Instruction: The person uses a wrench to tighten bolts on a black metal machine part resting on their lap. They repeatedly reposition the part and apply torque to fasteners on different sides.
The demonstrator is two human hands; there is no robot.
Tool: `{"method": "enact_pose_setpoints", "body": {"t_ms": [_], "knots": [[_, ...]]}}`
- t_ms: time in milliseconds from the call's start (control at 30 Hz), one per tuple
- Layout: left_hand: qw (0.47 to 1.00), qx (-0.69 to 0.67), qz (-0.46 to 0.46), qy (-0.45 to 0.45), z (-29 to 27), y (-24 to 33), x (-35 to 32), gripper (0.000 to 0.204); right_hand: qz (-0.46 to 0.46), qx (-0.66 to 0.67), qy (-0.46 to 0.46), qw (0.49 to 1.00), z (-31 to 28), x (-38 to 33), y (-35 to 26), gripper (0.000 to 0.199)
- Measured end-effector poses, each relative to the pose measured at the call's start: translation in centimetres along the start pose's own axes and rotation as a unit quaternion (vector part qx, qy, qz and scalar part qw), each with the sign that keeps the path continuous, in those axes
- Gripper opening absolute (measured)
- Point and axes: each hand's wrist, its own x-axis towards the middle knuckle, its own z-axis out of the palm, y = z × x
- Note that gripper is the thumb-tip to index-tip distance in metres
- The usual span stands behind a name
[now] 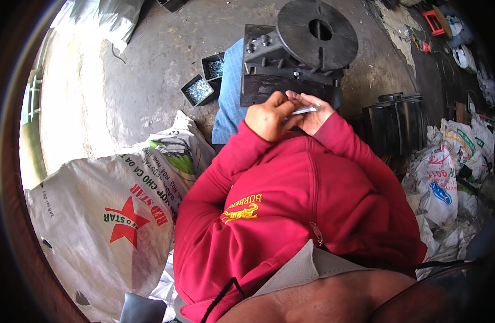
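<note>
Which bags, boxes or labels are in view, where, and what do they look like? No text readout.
Large white woven sack with red star print: lower left, lying flat, crumpled.
Smaller white sack with green print: just above it, folded.
Two small open black boxes of silvery screws: floor, upper centre-left.
Pile of white printed sacks with red and blue marks: right edge, heaped.
Yellow embroidered chest emblem: on the red hoodie.

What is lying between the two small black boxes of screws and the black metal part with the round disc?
In the head view, a blue-clad knee lies between the boxes of screws and the black metal part.
</note>
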Motion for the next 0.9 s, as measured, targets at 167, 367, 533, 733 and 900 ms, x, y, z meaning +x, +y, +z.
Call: {"method": "enact_pose_setpoints", "body": {"t_ms": [167,367,533,733,900], "knots": [[0.987,-0.089,0.046,0.129,-3.1,-3.1,-0.1,0.018,0.034,-0.047,0.016,0.998,3.1,1.2,0.4,0.038],[0.907,-0.042,-0.224,0.354,-3.9,-22.0,-3.5,0.022,0.038,-0.123,0.041,0.991,3.7,3.1,0.3,0.036],[0.755,0.118,-0.633,0.124,-2.1,-38.9,-9.7,0.042,0.096,-0.171,0.119,0.973,4.1,3.1,0.0,0.030],[0.708,0.106,-0.689,0.111,1.5,-42.4,-7.1,0.032,0.106,-0.134,0.135,0.976,2.3,3.4,0.0,0.022],[0.787,0.128,-0.602,0.042,3.9,-49.1,-11.7,0.032,0.095,-0.280,0.154,0.943,5.4,3.6,-0.4,0.040]]}}
